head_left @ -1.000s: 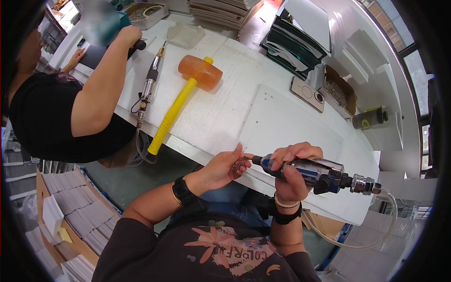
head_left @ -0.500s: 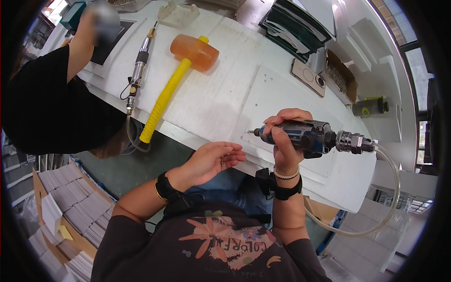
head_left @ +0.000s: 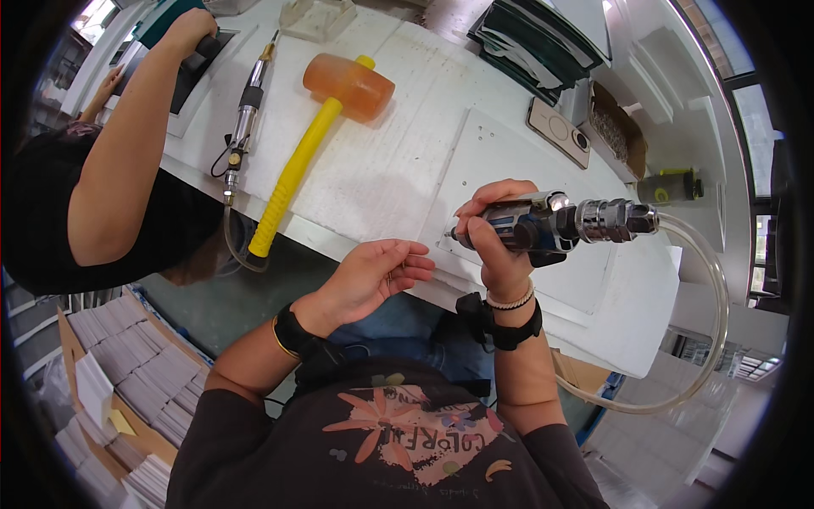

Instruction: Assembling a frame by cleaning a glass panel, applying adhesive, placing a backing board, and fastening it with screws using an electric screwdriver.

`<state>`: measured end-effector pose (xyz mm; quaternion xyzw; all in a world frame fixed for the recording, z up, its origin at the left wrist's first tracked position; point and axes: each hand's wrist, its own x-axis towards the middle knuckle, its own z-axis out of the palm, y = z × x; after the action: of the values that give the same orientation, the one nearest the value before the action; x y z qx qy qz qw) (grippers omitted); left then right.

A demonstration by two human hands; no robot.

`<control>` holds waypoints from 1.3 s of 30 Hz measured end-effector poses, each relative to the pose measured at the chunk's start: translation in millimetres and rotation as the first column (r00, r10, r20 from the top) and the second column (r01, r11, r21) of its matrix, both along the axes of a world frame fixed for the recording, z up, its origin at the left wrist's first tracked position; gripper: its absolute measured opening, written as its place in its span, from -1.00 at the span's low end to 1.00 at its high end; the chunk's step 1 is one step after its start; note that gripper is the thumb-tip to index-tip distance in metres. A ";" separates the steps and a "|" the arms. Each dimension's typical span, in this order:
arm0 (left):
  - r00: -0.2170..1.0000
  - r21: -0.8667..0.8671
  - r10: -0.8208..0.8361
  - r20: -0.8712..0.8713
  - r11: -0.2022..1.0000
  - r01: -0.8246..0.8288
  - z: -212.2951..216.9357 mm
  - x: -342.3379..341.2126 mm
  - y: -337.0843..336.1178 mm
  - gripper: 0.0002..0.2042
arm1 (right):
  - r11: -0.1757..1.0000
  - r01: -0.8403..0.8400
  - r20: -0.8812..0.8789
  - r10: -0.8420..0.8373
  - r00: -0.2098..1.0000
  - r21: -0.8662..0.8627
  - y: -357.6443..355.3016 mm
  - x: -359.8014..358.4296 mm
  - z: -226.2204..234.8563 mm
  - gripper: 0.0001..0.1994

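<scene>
My right hand point(head_left: 500, 242) is wrapped round a black and blue air screwdriver point(head_left: 530, 229) with a metal hose coupling at its back. The tool's tip reaches the near left part of a flat white panel point(head_left: 509, 161) on the table; whether it touches a screw is too small to tell. Small marks, screws or holes, dot the panel's left side. Left of the tool, my left hand point(head_left: 377, 276) hovers by the table's near edge, palm turned inward. Its fingers are curled, the thumb against them; a small glint shows between them, but what they hold is unclear.
A mallet point(head_left: 349, 89) with orange head and yellow handle lies left on the white table point(head_left: 373, 191), beside another slim air tool point(head_left: 246, 119). A phone point(head_left: 557, 131) and a box of small parts point(head_left: 615, 136) sit far right. A clear hose point(head_left: 721, 297) loops right. A co-worker's arm point(head_left: 119, 187) works at left.
My right hand and the air screwdriver have shifted slightly left, and the tool's rear has swung up. My left hand has risen slightly. The co-worker's arm has moved over the dark item at far left.
</scene>
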<state>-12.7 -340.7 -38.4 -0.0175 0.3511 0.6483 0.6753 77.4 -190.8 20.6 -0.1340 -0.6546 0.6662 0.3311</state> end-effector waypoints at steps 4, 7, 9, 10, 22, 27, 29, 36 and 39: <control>1.000 0.012 0.010 -0.026 1.000 -0.009 -8.9 -7.5 -3.8 -0.75 | 1.000 0.006 -0.013 -0.006 1.000 -0.023 -0.3 -0.9 -3.6 -0.74; 0.998 0.120 0.013 -0.059 0.993 -0.006 -7.2 -11.4 -4.8 -0.74 | 1.000 0.022 -0.028 -0.023 0.999 -0.014 2.0 -0.9 -4.2 -0.76; 0.956 -0.021 0.002 -0.295 1.000 -0.009 -2.0 -9.3 -1.4 -0.74 | 0.998 0.038 -0.022 -0.040 0.999 -0.048 5.9 0.6 -4.8 -0.78; 0.954 -0.021 0.006 -0.300 1.000 -0.013 -2.0 -8.2 -0.1 -0.74 | 0.998 0.034 -0.027 -0.035 0.999 -0.049 6.8 0.9 -5.2 -0.78; 0.984 0.075 0.022 -0.174 0.997 -0.009 -8.6 -10.7 18.2 -0.80 | 0.990 -0.053 -0.218 0.023 0.976 -0.130 5.9 11.4 28.2 -0.70; 0.995 0.063 0.053 0.086 0.996 -0.058 -8.3 -8.7 23.8 -0.76 | 0.994 -0.095 -0.371 0.069 0.926 -0.054 -10.0 13.4 44.9 -0.73; 0.991 0.083 0.046 0.123 0.995 -0.056 -3.3 -6.9 24.7 -0.76 | 0.995 -0.082 -0.378 0.057 0.924 -0.049 -13.1 13.6 45.1 -0.73; 0.986 0.162 0.037 0.164 0.985 -0.064 -0.7 -2.0 20.0 -0.77 | 0.995 -0.072 -0.397 0.037 0.917 -0.075 -18.6 14.3 44.8 -0.71; 0.997 0.162 0.028 0.074 0.986 -0.039 -6.1 1.3 20.4 -0.79 | 0.993 -0.071 -0.405 0.026 0.914 -0.097 -16.4 17.1 44.5 -0.71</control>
<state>-11.3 -320.4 -44.5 0.0090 0.2720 0.6851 0.6757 94.6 -207.2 65.1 0.0045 -0.5381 0.7222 0.4346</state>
